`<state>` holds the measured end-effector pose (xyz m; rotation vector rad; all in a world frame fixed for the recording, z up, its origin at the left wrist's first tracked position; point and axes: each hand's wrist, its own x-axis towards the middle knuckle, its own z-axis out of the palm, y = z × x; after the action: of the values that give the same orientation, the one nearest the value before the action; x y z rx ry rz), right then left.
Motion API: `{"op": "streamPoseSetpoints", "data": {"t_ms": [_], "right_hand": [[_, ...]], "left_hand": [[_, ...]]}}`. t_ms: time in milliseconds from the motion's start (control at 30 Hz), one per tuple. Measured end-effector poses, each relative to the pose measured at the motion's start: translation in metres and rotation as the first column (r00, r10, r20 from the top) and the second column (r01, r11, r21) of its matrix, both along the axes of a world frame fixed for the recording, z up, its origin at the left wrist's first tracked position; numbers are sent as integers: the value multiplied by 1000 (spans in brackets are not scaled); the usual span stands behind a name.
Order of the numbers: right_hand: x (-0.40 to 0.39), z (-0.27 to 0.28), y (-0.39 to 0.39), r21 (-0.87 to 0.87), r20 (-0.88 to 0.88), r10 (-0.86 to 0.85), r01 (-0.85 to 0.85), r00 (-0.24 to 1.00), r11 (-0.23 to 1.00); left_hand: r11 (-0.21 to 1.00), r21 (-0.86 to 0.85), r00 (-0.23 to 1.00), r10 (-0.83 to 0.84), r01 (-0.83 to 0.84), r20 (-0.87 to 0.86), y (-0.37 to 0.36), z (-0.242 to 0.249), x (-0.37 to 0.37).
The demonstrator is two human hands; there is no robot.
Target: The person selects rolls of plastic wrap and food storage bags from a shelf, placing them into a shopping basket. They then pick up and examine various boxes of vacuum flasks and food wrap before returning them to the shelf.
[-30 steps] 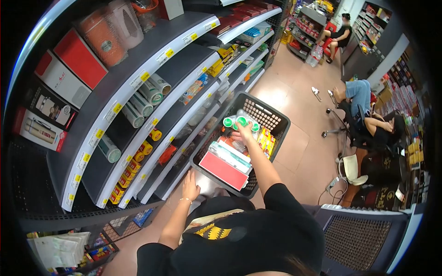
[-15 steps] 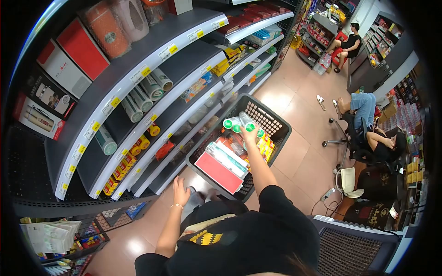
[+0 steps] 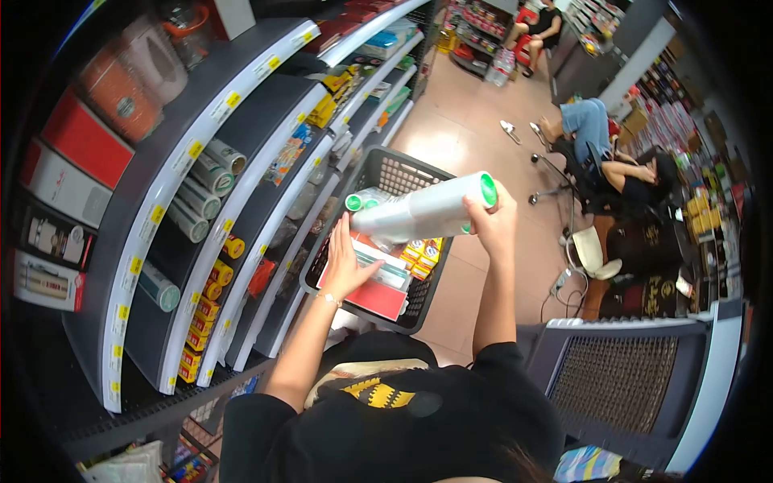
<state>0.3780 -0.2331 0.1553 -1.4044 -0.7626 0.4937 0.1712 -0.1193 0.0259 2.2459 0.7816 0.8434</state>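
My right hand (image 3: 493,219) is closed around the right end of a pale, shiny plastic-wrapped roll (image 3: 423,206) with a green end. The roll is held slantwise over a dark plastic basket (image 3: 441,283). Close to the roll's left end is my left hand (image 3: 348,262), its fingers stretched out and thumb apart. Behind the roll, a smaller green-capped roll (image 3: 353,203) shows in the basket. Below my hands the basket also holds a flat red box (image 3: 372,298), a white-and-teal pack (image 3: 392,275) and yellow boxes (image 3: 423,256).
Curved shelves (image 3: 211,105) at left carry boxes, teal-ended rolls (image 3: 193,219) and yellow-and-red packs. A person in blue jeans (image 3: 586,121) occupies an office chair at right, with cables on the floor nearby. Another person (image 3: 546,30) sits at the far back.
My right hand has lifted the roll from the basket and moved right. My left hand has come up from the basket's near side to the roll's left end. The view has shifted.
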Motion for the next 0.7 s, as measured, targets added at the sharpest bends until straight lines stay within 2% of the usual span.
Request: {"op": "streamPoseSetpoints", "data": {"t_ms": [33,100,133,200,267,300,400,533,567,667,700], "right_hand": [[-3,8,-8,36,-1,-12,12,1000,999],[-4,19,-25,41,-75,69,-66,995,997],[-5,23,-32,46,-110,114,-109,987,993],[-17,26,-35,78,-61,103,-98,993,992],[-29,24,-30,170,-55,49,-39,997,985],[-21,20,-31,202,-89,128,-108,988,973],[-26,10,-25,267,13,-36,31,999,963],[-34,-31,-27,-53,134,-2,10,991,999],[-42,-33,-30,-259,104,86,-56,991,964],[-63,-77,-31,-454,109,364,-279,925,846],[-68,-103,-27,-389,140,411,-331,901,860]], "left_hand": [[995,-54,996,-89,89,5,6,5,1],[939,-191,956,-292,288,8,19,17,-4],[907,-262,941,-337,330,19,19,25,-9],[870,-259,903,-429,419,23,18,34,-15],[848,-338,909,-412,408,61,19,30,-21],[835,-377,912,-404,401,75,20,28,-25],[766,-535,934,-291,358,207,17,19,-28],[518,-715,869,-125,469,479,19,10,-35],[490,-732,864,-96,473,494,21,9,-38],[409,-742,798,53,531,600,19,6,-40],[420,-739,795,67,526,604,18,5,-40]]}}
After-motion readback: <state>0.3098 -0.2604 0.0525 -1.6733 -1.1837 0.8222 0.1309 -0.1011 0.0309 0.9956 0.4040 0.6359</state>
